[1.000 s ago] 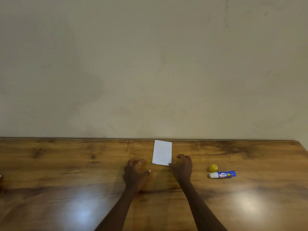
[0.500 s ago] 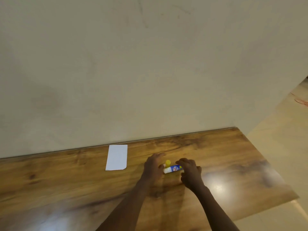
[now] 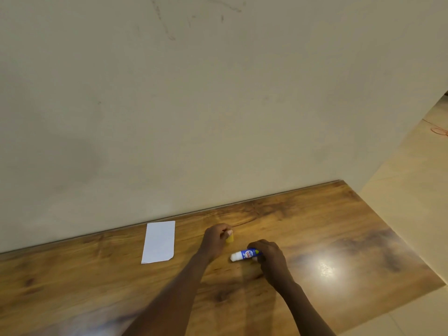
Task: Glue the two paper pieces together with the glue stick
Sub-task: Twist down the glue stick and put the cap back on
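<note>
A white paper (image 3: 159, 241) lies flat on the wooden table (image 3: 315, 229) near the wall, left of both hands; I cannot tell whether it is one piece or two stacked. My right hand (image 3: 271, 260) grips the blue glue stick (image 3: 245, 254) by its base, white tip pointing left, uncapped. My left hand (image 3: 214, 241) pinches the yellow cap (image 3: 229, 238) just up and left of the stick's tip. Cap and stick are apart.
A plain beige wall (image 3: 194, 105) rises along the table's far edge. The table ends at the right, with pale floor tiles (image 3: 417, 190) beyond. A bright light reflection sits on the wood right of my right hand.
Both hands left the paper and moved right to the glue stick. The right hand took hold of the stick and the left hand picked up the yellow cap. The view swung right.
</note>
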The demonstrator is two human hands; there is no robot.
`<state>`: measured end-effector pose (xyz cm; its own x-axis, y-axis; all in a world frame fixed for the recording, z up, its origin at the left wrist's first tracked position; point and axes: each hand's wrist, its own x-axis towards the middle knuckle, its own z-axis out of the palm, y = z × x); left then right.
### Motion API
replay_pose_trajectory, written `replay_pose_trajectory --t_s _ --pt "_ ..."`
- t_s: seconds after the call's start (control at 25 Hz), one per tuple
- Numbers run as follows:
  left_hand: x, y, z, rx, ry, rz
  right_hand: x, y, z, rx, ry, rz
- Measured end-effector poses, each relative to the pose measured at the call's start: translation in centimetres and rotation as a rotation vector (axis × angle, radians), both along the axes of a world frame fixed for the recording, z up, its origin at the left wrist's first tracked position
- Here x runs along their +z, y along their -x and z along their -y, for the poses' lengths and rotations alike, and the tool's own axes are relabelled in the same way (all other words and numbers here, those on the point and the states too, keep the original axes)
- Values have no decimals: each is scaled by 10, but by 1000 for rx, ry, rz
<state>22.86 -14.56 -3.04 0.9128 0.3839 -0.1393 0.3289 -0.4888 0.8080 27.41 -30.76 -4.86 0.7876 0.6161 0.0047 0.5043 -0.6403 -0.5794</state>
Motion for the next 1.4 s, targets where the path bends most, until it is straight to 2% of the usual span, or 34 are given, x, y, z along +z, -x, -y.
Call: replay_pose_trajectory --t_s 0.16,0.28,0.48,0.64,0.72,0.84,1.0,1.08,1.2,1.4 --pt "8 16 -13 262 201 77 6 7 2 -69 -158 -85" --pt "28 35 -28 322 299 111 22 5 -2 -100 -201 -56" --pt "78 66 -43 407 502 221 80 18 -34 -169 -453 -159" --pt "132 104 -52 382 674 323 142 68 -84 -95 -795 -459" --pt "158 121 -62 430 726 369 174 94 -108 -32 -886 -581" --pt "209 142 -81 481 800 494 219 120 -137 69 -966 -659" --pt "278 162 -107 469 655 625 275 137 -161 158 -1018 -650" --pt "302 169 -115 471 539 684 297 145 -168 198 -1022 -615" --pt "326 178 -118 465 473 760 322 158 -175 233 -1041 -602" --pt "344 186 -118 326 158 744 341 167 -187 320 -1121 -645"
